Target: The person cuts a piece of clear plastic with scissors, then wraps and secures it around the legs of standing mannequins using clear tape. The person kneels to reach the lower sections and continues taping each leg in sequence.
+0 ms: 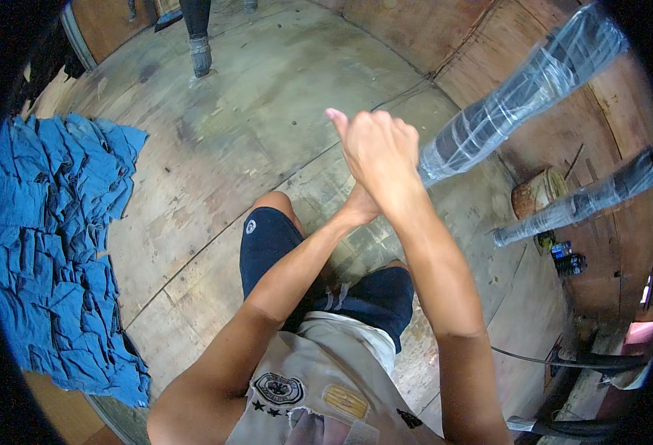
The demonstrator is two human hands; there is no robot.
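Observation:
My right hand (380, 147) is raised in front of me, back upward, thumb sticking out to the left and fingers curled in. Whatever those fingers hold, if anything, is hidden. Below and behind its wrist, my left hand (362, 203) shows only in part, its fingers covered by the right arm. A long dark leg-shaped form wrapped in clear plastic (519, 96) slants down from the upper right. Its narrow lower end lies right beside my right wrist; whether either hand touches it, I cannot tell.
Crumpled blue cloth pieces (52, 252) lie in overlapping rows at left. A second wrapped form (582, 202) juts in at right, near a stained bucket (540, 193) and a blue-labelled item (561, 250). Another dark form (197, 37) hangs at top. A dark hose (593, 362) runs at lower right.

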